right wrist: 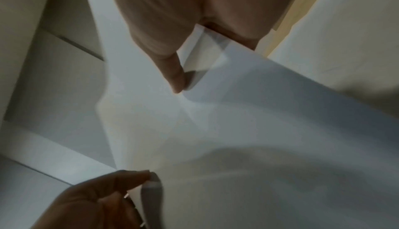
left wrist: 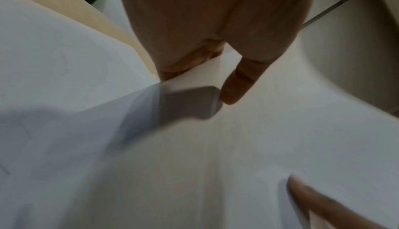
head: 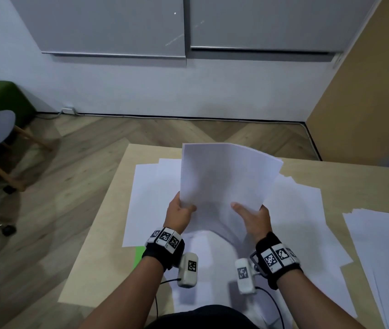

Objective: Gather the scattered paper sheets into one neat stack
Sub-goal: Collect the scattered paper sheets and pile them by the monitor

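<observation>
Paper sheets (head: 226,176) raised above the table (head: 359,186), my left hand (head: 179,211) and right hand (head: 251,216) each pinching a lower corner. Tapping the lower edge squarely should align them; loose sheets (head: 146,198) remain beneath.

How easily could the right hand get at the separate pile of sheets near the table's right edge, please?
Probably not straight away: the right hand and left hand both grip the raised sheets. The pile itself lies uncovered on that side.
</observation>
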A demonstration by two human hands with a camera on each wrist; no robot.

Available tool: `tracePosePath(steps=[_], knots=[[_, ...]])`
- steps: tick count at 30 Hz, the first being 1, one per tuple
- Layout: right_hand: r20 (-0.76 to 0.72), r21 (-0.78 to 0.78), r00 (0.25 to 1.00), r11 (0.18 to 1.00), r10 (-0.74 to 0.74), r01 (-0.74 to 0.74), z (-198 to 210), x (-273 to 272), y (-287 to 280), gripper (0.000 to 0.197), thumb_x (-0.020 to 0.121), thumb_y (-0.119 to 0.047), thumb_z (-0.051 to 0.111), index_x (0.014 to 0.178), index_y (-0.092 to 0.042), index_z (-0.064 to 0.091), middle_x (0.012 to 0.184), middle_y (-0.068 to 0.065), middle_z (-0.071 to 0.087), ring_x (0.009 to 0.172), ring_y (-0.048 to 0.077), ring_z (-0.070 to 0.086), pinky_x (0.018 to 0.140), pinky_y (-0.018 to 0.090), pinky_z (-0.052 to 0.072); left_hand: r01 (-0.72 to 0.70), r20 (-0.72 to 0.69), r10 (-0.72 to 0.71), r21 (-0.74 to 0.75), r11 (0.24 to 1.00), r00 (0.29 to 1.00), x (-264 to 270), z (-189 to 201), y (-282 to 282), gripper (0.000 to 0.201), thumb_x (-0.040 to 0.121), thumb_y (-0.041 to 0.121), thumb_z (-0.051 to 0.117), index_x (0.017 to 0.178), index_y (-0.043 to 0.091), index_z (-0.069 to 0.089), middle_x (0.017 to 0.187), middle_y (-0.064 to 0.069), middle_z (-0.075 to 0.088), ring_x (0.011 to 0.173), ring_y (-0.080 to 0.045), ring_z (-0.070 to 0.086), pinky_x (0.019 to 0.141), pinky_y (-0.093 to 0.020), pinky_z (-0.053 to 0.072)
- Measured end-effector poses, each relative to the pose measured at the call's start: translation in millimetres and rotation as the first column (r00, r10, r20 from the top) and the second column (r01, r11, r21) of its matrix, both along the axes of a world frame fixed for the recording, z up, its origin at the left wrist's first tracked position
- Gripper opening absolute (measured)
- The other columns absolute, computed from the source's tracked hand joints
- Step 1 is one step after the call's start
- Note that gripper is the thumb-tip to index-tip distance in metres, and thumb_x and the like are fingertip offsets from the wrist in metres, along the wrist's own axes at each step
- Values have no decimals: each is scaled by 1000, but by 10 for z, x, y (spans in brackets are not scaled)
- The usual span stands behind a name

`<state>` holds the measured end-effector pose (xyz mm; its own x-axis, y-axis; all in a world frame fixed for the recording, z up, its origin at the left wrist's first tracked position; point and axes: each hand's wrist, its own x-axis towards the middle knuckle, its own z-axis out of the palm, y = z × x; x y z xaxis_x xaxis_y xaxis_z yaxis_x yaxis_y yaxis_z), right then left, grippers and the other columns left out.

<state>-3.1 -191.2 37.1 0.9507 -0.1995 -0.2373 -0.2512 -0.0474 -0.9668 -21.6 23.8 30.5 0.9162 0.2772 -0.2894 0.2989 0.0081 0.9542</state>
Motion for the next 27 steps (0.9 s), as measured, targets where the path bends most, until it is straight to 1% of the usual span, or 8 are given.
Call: tracePosePath(steps=[3, 6, 8, 10, 13, 16, 19, 27], knots=[[-3, -83, 1000, 996, 13, -13, -129, 19, -68, 24, 77, -20, 82, 96, -12, 70, 94, -4, 74, 91, 12, 69, 84, 25, 54, -25, -35, 23, -46, 999, 999, 42, -16, -12, 43, 60, 12, 61, 102, 21, 58, 93, -7, 70, 77, -19, 65, 73, -34, 55], [-158, -182, 987, 982, 26, -56, -394, 12, -178, 25, 79, -18, 80, 101, -12, 70, 101, 3, 73, 96, 23, 67, 89, 31, 50, 44, -235, -45, -12, 999, 971, 80, -189, 49, 44, 75, 13, 67, 117, 18, 56, 99, -6, 64, 81, -17, 65, 71, -32, 54], [-270, -233, 962, 968, 31, -97, -563, -59, -276, 32, 80, -14, 78, 109, -6, 68, 109, 10, 71, 97, 25, 65, 87, 29, 47, 80, -312, -10, 214, 973, 950, 60, -389, 182, 33, 84, 21, 68, 116, 19, 62, 106, -4, 67, 94, -18, 65, 81, -28, 51], [-359, -275, 933, 953, 26, -132, -706, -138, -385, 41, 80, -15, 78, 116, -2, 64, 116, 14, 68, 104, 29, 64, 91, 31, 46, 52, -335, 145, 514, 856, 931, 5, -549, 359, 34, 82, 39, 71, 110, 22, 65, 115, -3, 64, 112, -23, 58, 94, -31, 47], [-455, -300, 889, 930, 58, -214, -880, -220, -527, 43, 80, -16, 78, 118, -1, 64, 118, 14, 67, 108, 30, 63, 92, 30, 46, 21, -410, 391, 712, 702, 824, -65, -680, 622, 73, 73, 62, 71, 127, 17, 52, 139, -10, 44, 132, -33, 35, 102, -47, 39], [-513, -321, 851, 893, 117, -316, -966, -292, -585, 43, 81, -18, 77, 120, -4, 64, 119, 12, 68, 108, 28, 63, 94, 31, 47, -19, -466, 518, 730, 683, 717, -99, -785, 902, 109, 63, 72, 74, 143, 12, 32, 155, -14, 22, 144, -35, 17, 110, -54, 30], [-524, -341, 838, 863, 155, -373, -989, -309, -562, 43, 85, -17, 73, 124, -6, 61, 121, 11, 66, 110, 28, 61, 91, 28, 45, 3, -486, 595, 776, 631, 640, -86, -789, 1071, 109, 54, 79, 75, 129, 9, 38, 136, -15, 37, 129, -35, 33, 95, -51, 40], [-517, -330, 844, 877, 142, -350, -952, -176, -513, 33, 85, -11, 69, 117, -10, 64, 113, 9, 68, 99, 25, 60, 88, 28, 46, -65, -508, 493, 647, 759, 706, -15, -749, 1103, 90, 66, 54, 83, 126, 6, 36, 127, -18, 44, 118, -41, 50, 86, -51, 46]])
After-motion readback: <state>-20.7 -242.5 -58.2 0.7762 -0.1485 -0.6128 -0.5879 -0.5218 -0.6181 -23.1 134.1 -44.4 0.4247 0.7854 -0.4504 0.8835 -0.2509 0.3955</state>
